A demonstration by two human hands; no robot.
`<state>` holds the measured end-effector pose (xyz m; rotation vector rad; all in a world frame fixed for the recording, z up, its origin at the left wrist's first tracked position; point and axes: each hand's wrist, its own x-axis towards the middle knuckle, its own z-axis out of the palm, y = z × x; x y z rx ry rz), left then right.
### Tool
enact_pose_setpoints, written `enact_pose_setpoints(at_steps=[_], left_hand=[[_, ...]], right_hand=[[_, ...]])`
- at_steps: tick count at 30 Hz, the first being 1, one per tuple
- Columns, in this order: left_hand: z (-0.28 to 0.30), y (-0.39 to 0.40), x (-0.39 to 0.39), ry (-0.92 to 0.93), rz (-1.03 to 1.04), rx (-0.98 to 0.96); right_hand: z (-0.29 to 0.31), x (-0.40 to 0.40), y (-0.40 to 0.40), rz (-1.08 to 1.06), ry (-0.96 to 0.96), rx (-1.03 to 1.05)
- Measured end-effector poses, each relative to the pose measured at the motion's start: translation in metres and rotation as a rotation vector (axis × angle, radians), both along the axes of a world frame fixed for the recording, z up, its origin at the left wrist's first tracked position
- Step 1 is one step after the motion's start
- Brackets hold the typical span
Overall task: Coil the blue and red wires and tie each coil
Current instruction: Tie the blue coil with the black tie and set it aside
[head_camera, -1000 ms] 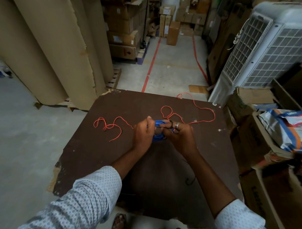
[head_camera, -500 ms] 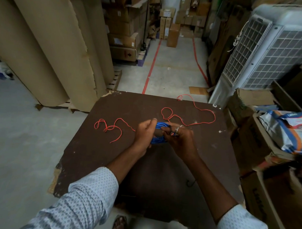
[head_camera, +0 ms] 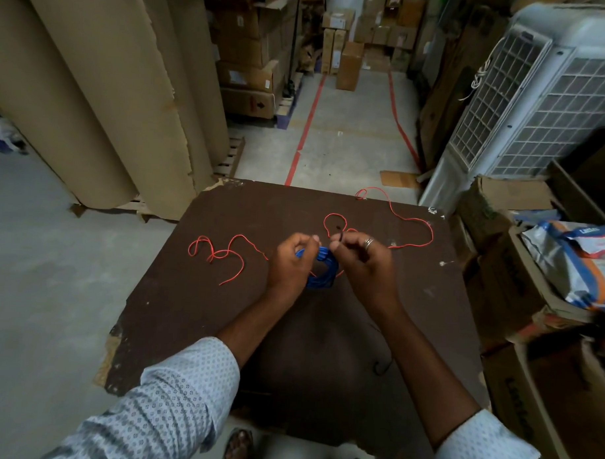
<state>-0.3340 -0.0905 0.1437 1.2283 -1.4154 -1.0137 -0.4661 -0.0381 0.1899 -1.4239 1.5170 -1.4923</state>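
Our dark brown table (head_camera: 195,315) stands in a storeroom, cardboard rolls (head_camera: 103,85) beyond its left corner. Above its middle our left hand (head_camera: 289,263) and right hand (head_camera: 365,262) both pinch the blue wire coil (head_camera: 318,281). The red wire (head_camera: 411,229) sprawls loose behind. Labels unreadable.

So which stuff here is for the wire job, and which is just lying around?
For the job:
blue wire coil, held between the left hand and right hand
red wire, loose on the brown board

Just lying about:
air cooler
cardboard rolls
cardboard boxes
printed bag
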Motion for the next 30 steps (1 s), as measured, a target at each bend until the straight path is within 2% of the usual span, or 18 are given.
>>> enact_pose_setpoints(at_steps=[2, 4, 12, 16, 19, 21, 27, 30], left_hand=[[0.004, -0.001, -0.001, -0.042, -0.021, -0.036], [0.009, 0.0, -0.002, -0.099, -0.028, -0.077], [0.018, -0.001, -0.003, -0.161, 0.008, -0.256], [0.018, -0.004, -0.001, -0.186, 0.043, -0.28], [0.016, -0.006, 0.002, -0.223, 0.071, -0.286], [0.016, -0.006, 0.003, -0.254, 0.074, -0.303], [0.019, -0.002, 0.001, -0.32, 0.074, -0.33], [0.021, -0.001, 0.001, -0.321, 0.069, -0.359]], right_hand=[[0.011, 0.003, -0.003, 0.015, -0.208, 0.086], [0.018, 0.0, -0.007, 0.032, -0.249, 0.114], [0.031, -0.012, -0.016, 0.074, -0.227, 0.213], [0.029, -0.024, -0.021, 0.036, -0.091, 0.308], [0.032, -0.029, -0.021, 0.01, -0.01, 0.307], [0.039, -0.029, -0.019, 0.02, -0.1, 0.314], [0.055, -0.026, -0.019, 0.119, -0.574, 0.445], [0.054, -0.026, -0.021, 0.135, -0.608, 0.459]])
